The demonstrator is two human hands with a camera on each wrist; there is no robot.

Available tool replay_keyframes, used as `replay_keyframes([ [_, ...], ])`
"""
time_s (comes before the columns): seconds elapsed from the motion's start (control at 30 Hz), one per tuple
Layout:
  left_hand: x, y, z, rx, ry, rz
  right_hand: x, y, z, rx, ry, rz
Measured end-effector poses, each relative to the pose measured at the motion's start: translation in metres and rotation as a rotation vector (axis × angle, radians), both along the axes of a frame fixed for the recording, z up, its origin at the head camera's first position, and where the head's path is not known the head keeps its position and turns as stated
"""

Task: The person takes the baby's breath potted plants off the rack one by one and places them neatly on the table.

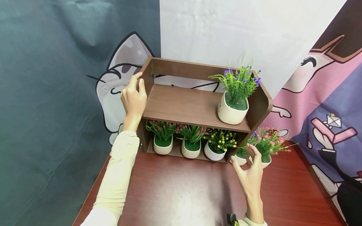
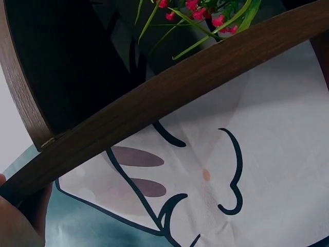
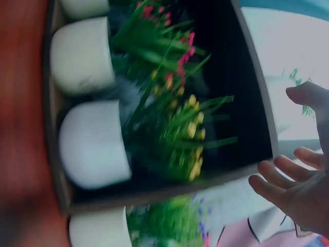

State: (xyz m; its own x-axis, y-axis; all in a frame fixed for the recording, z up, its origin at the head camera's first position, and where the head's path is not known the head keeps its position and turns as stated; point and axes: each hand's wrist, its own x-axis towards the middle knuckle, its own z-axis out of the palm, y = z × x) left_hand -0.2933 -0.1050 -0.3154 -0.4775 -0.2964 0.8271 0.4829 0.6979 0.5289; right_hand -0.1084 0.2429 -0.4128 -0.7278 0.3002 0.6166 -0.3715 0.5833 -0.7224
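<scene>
My left hand (image 1: 134, 97) grips the left side panel of a brown wooden two-tier shelf (image 1: 181, 100), thumb and fingers on either side of its edge. On the upper tier, at the right, stands a cream pot of purple flowers (image 1: 233, 111). Below it, the lower tier holds two pots with red-pink flowers (image 1: 163, 146) and a white pot of yellow flowers (image 3: 95, 144). My right hand (image 1: 250, 172) is in the air with fingers spread and nothing held, near the shelf's lower right corner.
Beside the shelf on the right stand a pot with purple flowers (image 1: 240, 160) and a pot with pink flowers (image 1: 266, 161), partly behind my right hand. A glossy red-brown table (image 1: 175, 188) carries everything. Cartoon-printed cloth (image 1: 70, 78) hangs behind and around it.
</scene>
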Motion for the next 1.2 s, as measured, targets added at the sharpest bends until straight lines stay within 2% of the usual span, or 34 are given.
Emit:
replay_keyframes([
  [0.1, 0.001, -0.001, 0.0, 0.0, 0.004, 0.001, -0.005, -0.019, 0.018, -0.061, 0.043, 0.052],
  [0.2, 0.002, -0.001, -0.001, 0.004, 0.005, -0.005, -0.012, -0.033, 0.031, -0.117, 0.079, 0.069],
  [0.4, 0.003, -0.001, -0.002, -0.013, 0.006, -0.015, -0.047, -0.032, 0.025, -0.163, 0.198, 0.042],
  [0.57, 0.004, 0.0, -0.003, -0.027, 0.007, -0.015, -0.068, -0.032, 0.03, -0.118, 0.236, -0.055],
  [0.73, 0.004, 0.0, -0.002, -0.039, 0.031, -0.01, -0.09, -0.033, 0.042, -0.038, 0.175, -0.181],
  [0.93, 0.005, 0.002, -0.002, -0.026, 0.012, -0.011, -0.115, -0.035, 0.056, 0.017, 0.059, -0.299],
  [1.07, 0.007, 0.002, -0.001, -0.019, 0.008, -0.005, -0.125, -0.038, 0.058, 0.006, 0.033, -0.335],
  [1.2, 0.008, 0.001, 0.0, -0.001, -0.003, -0.005, -0.125, -0.039, 0.058, 0.0, 0.026, -0.342],
])
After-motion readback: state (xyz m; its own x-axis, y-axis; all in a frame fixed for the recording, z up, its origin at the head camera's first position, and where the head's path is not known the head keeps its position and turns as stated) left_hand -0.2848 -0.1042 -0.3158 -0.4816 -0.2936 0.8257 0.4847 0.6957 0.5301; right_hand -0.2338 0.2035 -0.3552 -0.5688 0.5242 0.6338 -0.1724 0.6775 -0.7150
